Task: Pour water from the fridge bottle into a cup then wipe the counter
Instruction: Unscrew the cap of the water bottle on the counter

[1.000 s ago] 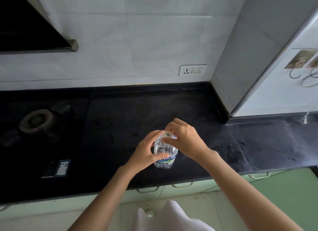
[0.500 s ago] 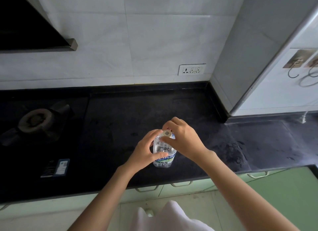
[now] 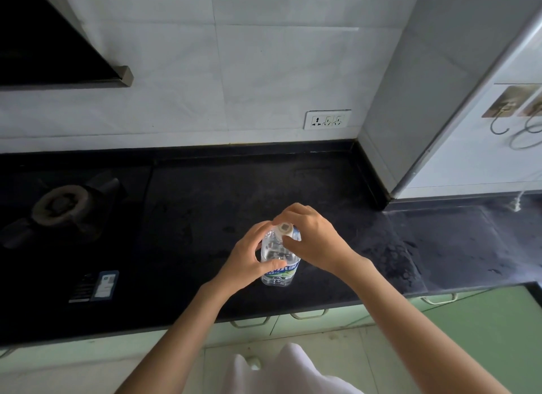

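Observation:
A clear plastic water bottle with a blue and green label stands upright on the black counter, near its front edge. My left hand grips the bottle's body from the left. My right hand comes in from the right, its fingers and thumb pinching the pale cap on the neck. No cup and no cloth are in view.
A gas burner sits at the left of the counter, with a small label in front of it. A wall socket is behind. A grey column and wall hooks stand at the right. Green drawers lie below.
Both hands and the bottle stay in the same place on the counter. My right fingers have shifted slightly around the cap.

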Tool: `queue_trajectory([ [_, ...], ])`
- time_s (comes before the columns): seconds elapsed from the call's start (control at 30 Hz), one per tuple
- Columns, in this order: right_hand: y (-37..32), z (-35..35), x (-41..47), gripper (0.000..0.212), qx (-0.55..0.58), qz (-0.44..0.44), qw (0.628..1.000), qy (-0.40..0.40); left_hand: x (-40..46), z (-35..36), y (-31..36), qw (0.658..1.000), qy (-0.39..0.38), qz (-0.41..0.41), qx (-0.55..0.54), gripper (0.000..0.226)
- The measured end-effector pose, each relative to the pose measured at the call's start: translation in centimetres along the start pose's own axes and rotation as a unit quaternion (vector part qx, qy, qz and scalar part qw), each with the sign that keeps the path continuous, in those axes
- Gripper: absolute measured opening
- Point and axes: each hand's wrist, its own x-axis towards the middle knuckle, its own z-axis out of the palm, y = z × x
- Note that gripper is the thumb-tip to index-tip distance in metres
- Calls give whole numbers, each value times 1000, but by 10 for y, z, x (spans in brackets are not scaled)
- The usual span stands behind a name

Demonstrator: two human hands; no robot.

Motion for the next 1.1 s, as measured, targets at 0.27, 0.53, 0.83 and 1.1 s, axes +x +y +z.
queue_trajectory([
  [0.27, 0, 4, -1, 41, -59, 43, 995, 61, 1, 1, -1, 1000, 2, 4, 12, 69],
  [0.53, -2, 0, -3, 56, -32, 19, 999, -20, 1, 1, -2, 1000, 2, 1, 9, 73],
  [0.83, -9, 3, 4, 29, -87, 34, 994, 50, 0, 1, -2, 1000, 4, -3, 19, 71],
  [1.1, -4, -11, 6, 29, -53, -16, 998, -14, 0, 1, -3, 1000, 3, -9, 11, 73],
])
